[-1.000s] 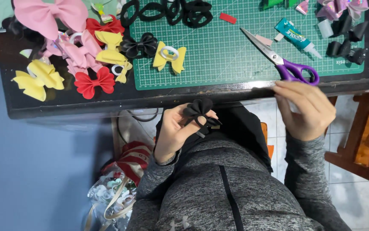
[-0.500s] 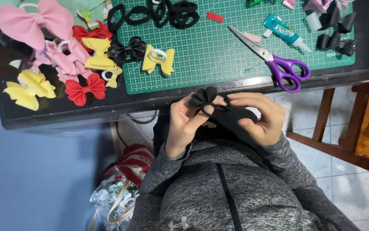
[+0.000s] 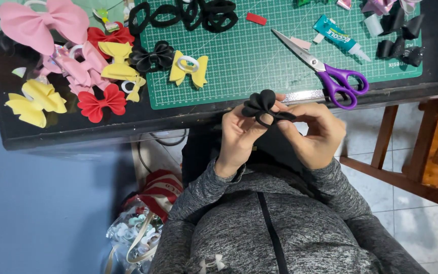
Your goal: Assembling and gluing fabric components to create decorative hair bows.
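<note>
A small black foam bow (image 3: 262,105) is held in front of the table edge, above my lap. My left hand (image 3: 239,136) grips it from the left with thumb and fingers. My right hand (image 3: 316,133) pinches its right side, fingertips on the bow's lower loop. Both hands meet at the bow, just below the green cutting mat (image 3: 259,66). Purple-handled scissors (image 3: 330,73) lie on the mat just above my right hand.
Finished bows lie at the left: a large pink one (image 3: 43,20), yellow ones (image 3: 31,99), a red one (image 3: 101,102), a black one (image 3: 152,55). A teal glue tube (image 3: 342,38) and black pieces (image 3: 399,35) sit at the right. A wooden chair (image 3: 417,167) stands at right; a bag (image 3: 137,228) sits on the floor.
My right hand came in from the right and closed on the black bow that my left hand held alone. Both hands rose slightly toward the table edge.
</note>
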